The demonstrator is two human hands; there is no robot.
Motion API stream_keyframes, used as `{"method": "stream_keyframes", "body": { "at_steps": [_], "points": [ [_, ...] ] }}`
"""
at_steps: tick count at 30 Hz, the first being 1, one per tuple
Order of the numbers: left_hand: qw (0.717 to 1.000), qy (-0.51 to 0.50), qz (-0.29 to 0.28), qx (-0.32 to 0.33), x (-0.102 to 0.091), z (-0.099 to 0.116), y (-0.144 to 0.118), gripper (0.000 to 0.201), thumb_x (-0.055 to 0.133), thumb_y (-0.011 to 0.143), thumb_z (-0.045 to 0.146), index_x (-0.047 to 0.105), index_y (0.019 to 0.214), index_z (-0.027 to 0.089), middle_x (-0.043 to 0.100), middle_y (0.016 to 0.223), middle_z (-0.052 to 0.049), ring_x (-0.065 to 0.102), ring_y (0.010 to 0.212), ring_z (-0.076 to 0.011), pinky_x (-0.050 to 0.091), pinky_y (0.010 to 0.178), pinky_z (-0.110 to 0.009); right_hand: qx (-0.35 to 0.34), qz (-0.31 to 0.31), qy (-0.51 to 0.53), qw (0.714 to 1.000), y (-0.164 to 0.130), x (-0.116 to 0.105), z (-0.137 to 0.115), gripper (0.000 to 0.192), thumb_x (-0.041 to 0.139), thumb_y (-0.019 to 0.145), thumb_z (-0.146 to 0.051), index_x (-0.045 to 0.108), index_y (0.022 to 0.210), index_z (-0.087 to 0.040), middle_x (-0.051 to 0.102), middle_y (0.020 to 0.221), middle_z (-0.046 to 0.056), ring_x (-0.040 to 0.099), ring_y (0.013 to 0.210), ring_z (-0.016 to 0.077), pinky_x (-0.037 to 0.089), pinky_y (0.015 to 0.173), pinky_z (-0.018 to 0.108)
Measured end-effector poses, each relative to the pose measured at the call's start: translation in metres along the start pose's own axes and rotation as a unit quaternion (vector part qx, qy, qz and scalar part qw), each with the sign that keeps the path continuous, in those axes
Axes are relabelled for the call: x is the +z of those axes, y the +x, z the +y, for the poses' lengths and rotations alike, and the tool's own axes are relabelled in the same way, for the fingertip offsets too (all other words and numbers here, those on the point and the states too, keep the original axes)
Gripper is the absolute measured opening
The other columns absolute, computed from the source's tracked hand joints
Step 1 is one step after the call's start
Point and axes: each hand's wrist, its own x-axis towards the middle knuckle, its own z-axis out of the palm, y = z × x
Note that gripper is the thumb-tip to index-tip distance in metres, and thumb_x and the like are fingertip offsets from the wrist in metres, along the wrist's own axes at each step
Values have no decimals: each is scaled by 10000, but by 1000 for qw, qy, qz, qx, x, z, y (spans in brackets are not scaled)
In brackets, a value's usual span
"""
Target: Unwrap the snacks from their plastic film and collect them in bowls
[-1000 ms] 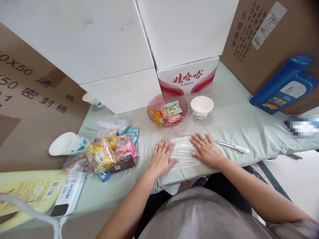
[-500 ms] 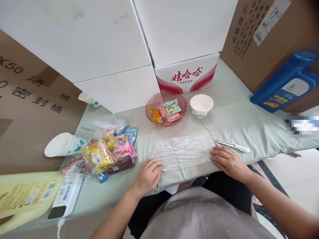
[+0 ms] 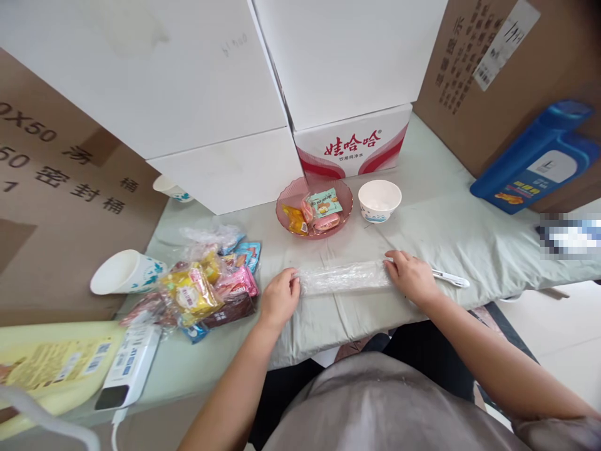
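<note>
A strip of clear plastic film (image 3: 345, 277), folded narrow and crinkled, lies across the cloth-covered table in front of me. My left hand (image 3: 280, 295) is closed on its left end, thumb against fingers. At the opposite end my right hand (image 3: 410, 274) pinches the film, its fingertips at the upper corner. A white utility knife (image 3: 451, 278) rests just right of my right hand, which hides its front part. Beyond the film stands a pink glass bowl (image 3: 287, 216) holding several wrapped snacks (image 3: 326, 203), with a white paper bowl (image 3: 380, 202) to its right.
Wrapped snacks (image 3: 192, 294) are heaped on the left, beside a tipped paper cup (image 3: 123, 273), a white power bank (image 3: 129, 366) and a yellow bottle (image 3: 56, 363). White boxes (image 3: 225, 169) wall off the back. A blue bottle (image 3: 535, 163) leans against the carton (image 3: 530, 81) at right.
The film has gone from a broad flat sheet to a narrow strip, its near edge folded away from me. Both hands have moved farther from my body, their fingers now pinched on its ends.
</note>
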Motion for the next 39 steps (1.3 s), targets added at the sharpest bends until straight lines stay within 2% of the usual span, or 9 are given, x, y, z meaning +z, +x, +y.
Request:
{"method": "stream_keyframes", "body": {
  "at_steps": [6,12,14,17,20,22,27,32,39],
  "points": [
    [983,63,160,72,-14,24,4,241,497,907,265,633,1054,132,645,982,-141,606,975,-287,484,871,-429,-77,105,-19,991,-4,-16,-17,286,482,953,-339,651,1103,-164,641,1109,139,548,1077,296,390,952,446],
    [955,-5,-61,291,16,64,-16,500,436,959,415,440,1407,192,523,1400,-130,420,1342,-282,345,1093,-486,-261,-23,9,965,-18,6,-41,637,452,934,-552,448,1420,-140,459,1462,155,311,1403,314,238,1130,533],
    [952,44,-110,282,26,50,-18,663,458,926,533,336,1482,194,396,1515,-138,290,1432,-311,242,1142,-549,-241,-57,-14,969,-26,14,-30,787,441,897,-651,367,1472,-119,386,1511,172,269,1426,332,222,1130,552],
    [977,106,-86,165,24,12,-15,718,435,915,578,341,1484,150,350,1530,-193,255,1441,-368,216,1122,-622,-184,-53,-43,981,-43,11,-2,839,465,878,-667,323,1491,-113,362,1522,185,251,1431,351,199,1128,572],
    [991,109,4,84,9,-1,-17,634,426,934,514,436,1419,106,420,1460,-244,309,1395,-416,272,1075,-651,-183,-37,-32,982,-63,-3,16,786,517,870,-629,374,1462,-133,433,1474,183,339,1378,355,244,1101,565],
    [990,62,28,121,2,17,-26,475,437,950,398,533,1322,119,537,1331,-219,440,1294,-372,360,1046,-578,-204,-44,-1,978,-74,-10,16,665,554,872,-574,472,1390,-166,531,1377,169,475,1246,334,324,1038,538],
    [946,-72,-122,290,12,86,-56,307,523,910,300,616,1180,186,629,1129,-121,570,1040,-268,484,917,-441,-272,-46,107,955,-85,-29,-9,257,479,874,-157,648,1054,-226,661,1050,83,579,977,238,407,908,448],
    [885,-190,-204,374,22,89,-65,516,592,864,285,455,1359,239,586,1301,-86,493,1250,-274,379,1083,-501,-279,-74,262,921,-62,-62,-27,205,474,865,-114,621,948,-230,668,978,52,591,1055,210,445,924,391],
    [880,-411,-184,152,34,67,-65,856,578,857,206,40,1522,230,490,1349,-179,550,1197,-274,484,999,-501,-73,-135,344,927,25,-19,-55,336,531,854,-185,549,1189,-189,687,842,16,640,729,148,492,664,266]
  ]
}}
